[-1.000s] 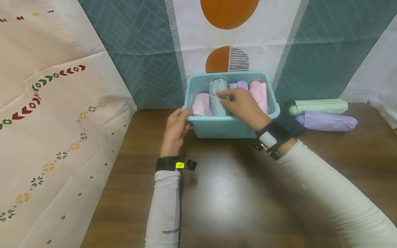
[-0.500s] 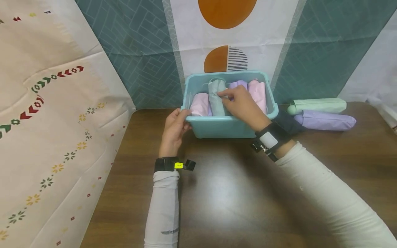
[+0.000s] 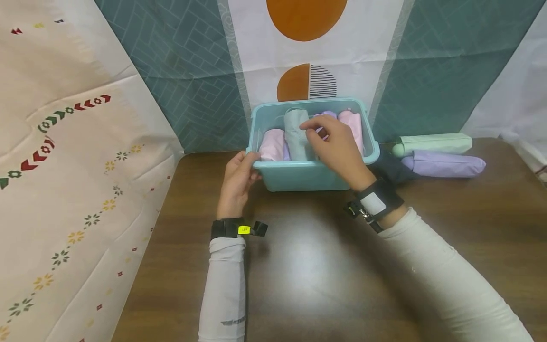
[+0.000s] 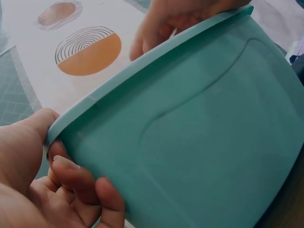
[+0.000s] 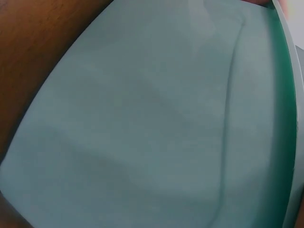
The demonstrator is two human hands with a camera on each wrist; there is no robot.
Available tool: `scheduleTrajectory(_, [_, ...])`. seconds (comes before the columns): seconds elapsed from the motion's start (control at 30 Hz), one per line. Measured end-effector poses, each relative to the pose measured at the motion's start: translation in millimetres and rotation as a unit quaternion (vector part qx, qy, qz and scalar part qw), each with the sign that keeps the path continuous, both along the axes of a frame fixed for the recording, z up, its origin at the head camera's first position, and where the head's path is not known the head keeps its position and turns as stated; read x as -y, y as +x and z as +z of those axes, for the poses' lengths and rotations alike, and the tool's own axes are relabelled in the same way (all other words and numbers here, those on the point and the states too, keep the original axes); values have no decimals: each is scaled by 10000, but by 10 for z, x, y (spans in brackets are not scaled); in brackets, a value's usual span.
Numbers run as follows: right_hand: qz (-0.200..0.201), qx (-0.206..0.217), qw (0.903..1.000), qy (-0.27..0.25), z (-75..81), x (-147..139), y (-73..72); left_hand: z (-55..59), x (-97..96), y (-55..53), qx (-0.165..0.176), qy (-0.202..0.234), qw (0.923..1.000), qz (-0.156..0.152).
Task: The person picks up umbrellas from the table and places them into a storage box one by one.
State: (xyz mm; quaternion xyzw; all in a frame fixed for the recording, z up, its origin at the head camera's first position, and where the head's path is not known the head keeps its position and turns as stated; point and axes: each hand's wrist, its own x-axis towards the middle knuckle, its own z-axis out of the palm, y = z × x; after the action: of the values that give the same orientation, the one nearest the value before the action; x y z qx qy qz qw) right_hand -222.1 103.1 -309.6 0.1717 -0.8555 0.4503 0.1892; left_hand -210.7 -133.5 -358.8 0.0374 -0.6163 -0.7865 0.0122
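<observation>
A light-blue plastic bin (image 3: 303, 178) stands on the table against the cloth backdrop. My left hand (image 3: 237, 179) grips its near left corner, thumb over the rim and fingers curled beneath, as the left wrist view confirms. Inside lie folded umbrellas: a pink umbrella (image 3: 271, 145), a grey-green umbrella (image 3: 296, 134), part of a purple umbrella (image 3: 328, 114) and another pink umbrella (image 3: 353, 123). My right hand (image 3: 339, 148) hovers over the front rim beside the grey-green umbrella, thumb and index finger apart, nothing visible between them. Mostly bin wall (image 5: 152, 114) fills the right wrist view.
Right of the bin lie a mint-green folded umbrella (image 3: 433, 144) and a lilac folded umbrella (image 3: 446, 164). A dark item (image 3: 391, 167) sits between them and the bin. The brown table (image 3: 295, 275) extends toward me; a patterned cloth (image 3: 85, 190) hangs at left.
My right hand has lifted slightly off the grey-green umbrella, and its thumb and index finger have spread apart. My left hand keeps its hold on the bin. The view has shifted slightly.
</observation>
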Motion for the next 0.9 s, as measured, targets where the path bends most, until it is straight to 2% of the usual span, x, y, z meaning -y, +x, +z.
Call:
scheduleTrajectory(0.13, [60,-406,9984,-398,-29,-4,30,-1,12,-1,33,1,10000,49])
scheduleTrajectory(0.23, [274,-659,9950,-695,-26,9,85,-14,20,-2,47,-54,10000,69])
scheduleTrajectory(0.43, [999,-1164,9807,-1209,75,14,396,-44,19,7,118,-49,9999,52])
scheduleTrajectory(0.53, [1212,-1328,9725,-1478,56,-49,525,-43,10,8,87,-41,9999,45])
scheduleTrajectory(0.6, [1188,-1371,9668,-1801,23,-109,591,-35,2,8,44,-58,10000,61])
scheduleTrajectory(0.7, [923,-1389,9556,-2428,-34,-228,652,-21,-5,7,17,-79,9999,69])
scheduleTrajectory(0.8, [563,-1381,9443,-2933,-76,-385,673,-15,-9,0,9,-85,9999,57])
scheduleTrajectory(0.9, [384,-1292,9344,-3296,-104,-552,679,-21,-10,-9,-28,-73,10000,44])
